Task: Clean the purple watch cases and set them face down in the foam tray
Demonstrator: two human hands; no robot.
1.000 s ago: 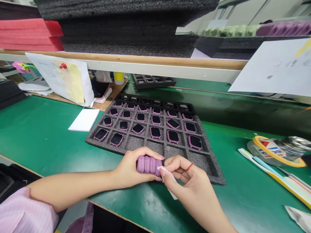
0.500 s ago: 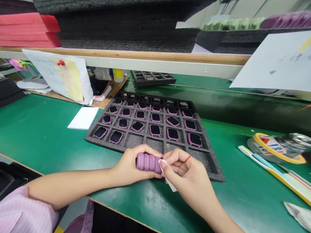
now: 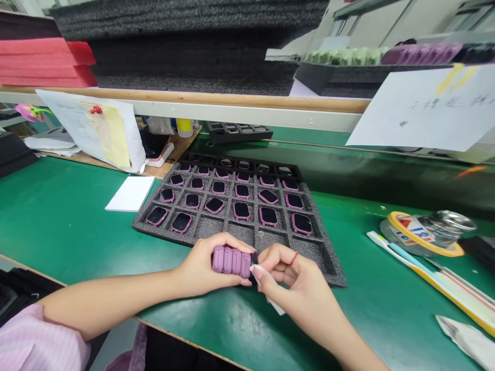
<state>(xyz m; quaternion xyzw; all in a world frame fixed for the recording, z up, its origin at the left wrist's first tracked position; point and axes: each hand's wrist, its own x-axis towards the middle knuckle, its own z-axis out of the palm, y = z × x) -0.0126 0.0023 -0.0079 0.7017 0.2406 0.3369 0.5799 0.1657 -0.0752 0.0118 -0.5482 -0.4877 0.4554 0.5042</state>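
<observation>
My left hand point(image 3: 199, 265) is closed around a row of several purple watch cases point(image 3: 232, 261), pressed side by side. The dark face of the end one shows at the row's right. In my right hand point(image 3: 296, 281), a white wipe point(image 3: 276, 306) is pinched between thumb and fingers, its upper end against or close to that dark face; exact contact cannot be made out. Just beyond both hands lies a grey foam tray point(image 3: 209, 228) with square compartments, many holding purple watches with black screens point(image 3: 242, 211). Some near compartments hold no watch.
Right of the tray are a tape roll point(image 3: 419, 234) with a metal lid on it, a toothbrush point(image 3: 425, 275) and a white packet point(image 3: 469, 337). White paper point(image 3: 129, 194) lies at left. A shelf edge point(image 3: 232, 103) carrying black foam point(image 3: 185, 56) crosses above, with hanging sheets.
The view has shifted slightly. My right hand has drawn a little away from the row's end, and more of the end watch's dark face shows. My left hand keeps its hold.
</observation>
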